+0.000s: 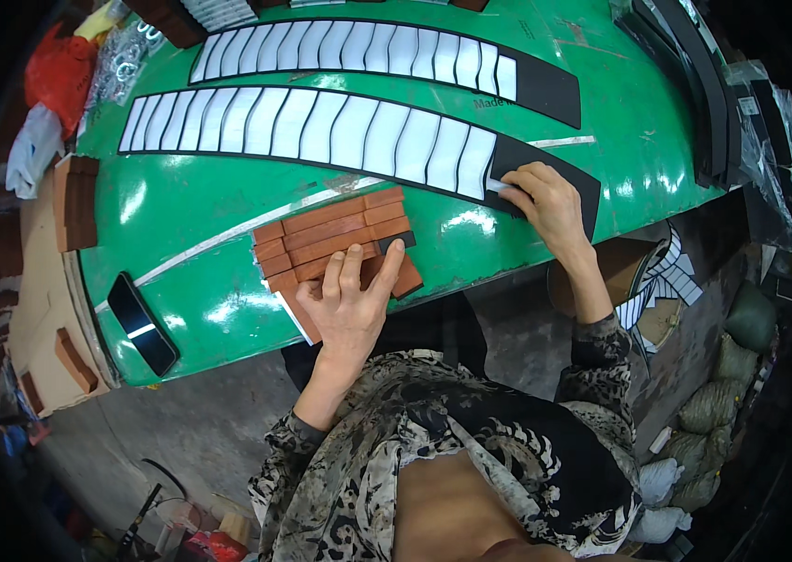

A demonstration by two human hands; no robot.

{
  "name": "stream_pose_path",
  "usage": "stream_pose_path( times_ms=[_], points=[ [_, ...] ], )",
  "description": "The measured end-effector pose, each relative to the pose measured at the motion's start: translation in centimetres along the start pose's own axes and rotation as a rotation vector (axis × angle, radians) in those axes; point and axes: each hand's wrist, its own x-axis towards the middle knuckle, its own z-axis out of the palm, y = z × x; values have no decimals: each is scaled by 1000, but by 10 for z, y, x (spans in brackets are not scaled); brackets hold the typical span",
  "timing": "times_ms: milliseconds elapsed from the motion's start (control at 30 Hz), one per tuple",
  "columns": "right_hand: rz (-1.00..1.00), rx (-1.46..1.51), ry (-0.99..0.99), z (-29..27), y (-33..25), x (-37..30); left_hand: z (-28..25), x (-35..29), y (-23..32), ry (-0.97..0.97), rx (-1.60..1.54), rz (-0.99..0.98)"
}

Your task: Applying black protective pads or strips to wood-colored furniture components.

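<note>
Reddish-brown strips (335, 234), stacked in a loose pile, lie at the centre of the frame on the glossy green counter (199, 281). My left hand (347, 302) rests on the pile's near end, its fingers (351, 267) spread flat across the top pieces and holding none of them, thumb at the lower edge. Just right of centre, my right hand (550, 201) presses down on the end of a long black strip (550, 164); its curled fingers pinch a small white piece (497, 185) there. White curved pieces (321, 126) line that black strip in a row across the upper frame. A second black strip (546, 89) with its own white row lies above it. A dark phone (141, 323) sits at the counter's lower left edge. More reddish-brown strips (75, 201) are stacked at the left.
</note>
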Motion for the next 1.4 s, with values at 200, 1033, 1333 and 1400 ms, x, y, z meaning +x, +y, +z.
stream_pose_path(
  times_ms=[200, 1033, 1333, 1400],
  points=[
    [-91, 38, -50, 2, -9, -6, -10, 3, -3, -16, -4, -8],
    [176, 156, -230, 1, -1, -10, -35, 22, -6, 0, -228, -41],
    [542, 755, 208, 25, 8, -20, -34, 33, -18, -6, -238, -42],
    [487, 733, 217, 22, -6, -18, -34, 32, -17, -32, -228, -37]
  ],
)
